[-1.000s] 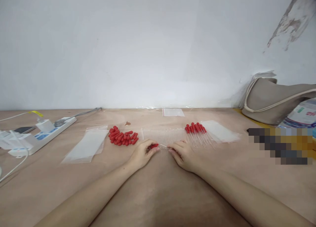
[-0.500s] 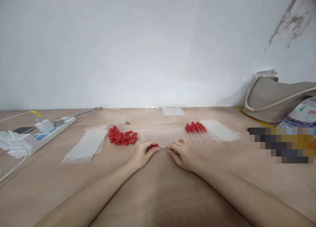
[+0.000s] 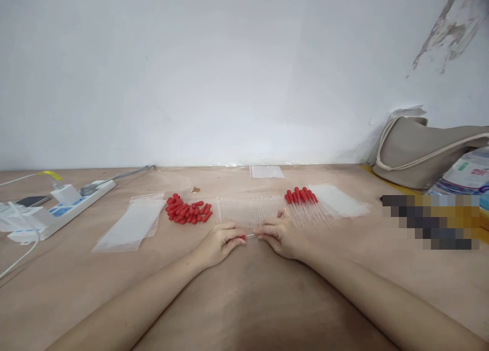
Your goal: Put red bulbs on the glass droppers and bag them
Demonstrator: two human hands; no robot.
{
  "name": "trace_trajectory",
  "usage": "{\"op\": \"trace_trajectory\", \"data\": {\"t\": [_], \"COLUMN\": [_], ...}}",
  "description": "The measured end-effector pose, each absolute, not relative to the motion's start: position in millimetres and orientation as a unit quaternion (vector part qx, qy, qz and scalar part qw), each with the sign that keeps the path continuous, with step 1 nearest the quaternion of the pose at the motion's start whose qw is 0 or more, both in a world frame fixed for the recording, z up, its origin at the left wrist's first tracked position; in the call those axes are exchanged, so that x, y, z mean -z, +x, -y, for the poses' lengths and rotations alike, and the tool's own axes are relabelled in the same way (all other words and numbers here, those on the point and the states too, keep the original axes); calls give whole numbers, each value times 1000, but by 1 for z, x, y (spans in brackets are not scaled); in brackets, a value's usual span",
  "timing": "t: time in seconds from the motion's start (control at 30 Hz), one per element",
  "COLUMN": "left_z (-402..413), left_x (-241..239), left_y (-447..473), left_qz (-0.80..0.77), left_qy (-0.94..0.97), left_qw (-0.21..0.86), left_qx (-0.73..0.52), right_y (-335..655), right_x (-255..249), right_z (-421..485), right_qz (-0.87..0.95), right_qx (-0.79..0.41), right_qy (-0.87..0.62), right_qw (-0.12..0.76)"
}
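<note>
Near the table's middle, my left hand (image 3: 223, 243) pinches a red rubber bulb (image 3: 243, 237), mostly hidden by the fingers. My right hand (image 3: 280, 235) grips a thin clear dropper tube (image 3: 250, 235) whose end points left, at the bulb. Whether the tube sits inside the bulb, I cannot tell. Behind both hands lies a row of clear dropper tubes (image 3: 244, 211). To the left is a pile of loose red rubber bulbs (image 3: 185, 211). On the right, several droppers with red bulbs fitted (image 3: 301, 195) lie side by side, tubes towards me.
Clear plastic bags lie left (image 3: 128, 223) and right (image 3: 340, 202), and a zip bag (image 3: 266, 171) is by the wall. A power strip (image 3: 78, 211) with plugs and cables stands far left. At right are a grey bag (image 3: 424, 152), a plastic bottle (image 3: 468, 172) and a blurred-out dark object (image 3: 431, 221).
Both hands have come slightly nearer to me. My left fingers now cover more of the red bulb, and less of the tube shows between the hands. The view has shifted slightly.
</note>
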State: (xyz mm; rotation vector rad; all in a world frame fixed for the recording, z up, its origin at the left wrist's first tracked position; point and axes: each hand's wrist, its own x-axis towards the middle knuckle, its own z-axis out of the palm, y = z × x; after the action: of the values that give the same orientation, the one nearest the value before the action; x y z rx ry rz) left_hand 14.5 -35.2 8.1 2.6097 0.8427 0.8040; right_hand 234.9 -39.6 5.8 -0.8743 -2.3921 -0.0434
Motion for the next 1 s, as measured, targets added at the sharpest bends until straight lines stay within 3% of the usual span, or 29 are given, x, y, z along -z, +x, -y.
{"op": "trace_trajectory", "data": {"t": [0.3,0.73,1.0], "left_z": [39,39,33], "left_x": [-11,-8,-8], "left_y": [19,21,18], "left_qz": [-312,-302,-354], "left_qy": [903,901,868], "left_qw": [130,140,110], "left_qx": [-267,-279,-332], "right_y": [222,212,223], "right_x": [-3,-1,-24], "right_z": [46,46,46], "right_qz": [892,887,895], "right_qx": [34,-73,8], "right_qy": [-356,-394,-392], "right_qw": [276,230,211]}}
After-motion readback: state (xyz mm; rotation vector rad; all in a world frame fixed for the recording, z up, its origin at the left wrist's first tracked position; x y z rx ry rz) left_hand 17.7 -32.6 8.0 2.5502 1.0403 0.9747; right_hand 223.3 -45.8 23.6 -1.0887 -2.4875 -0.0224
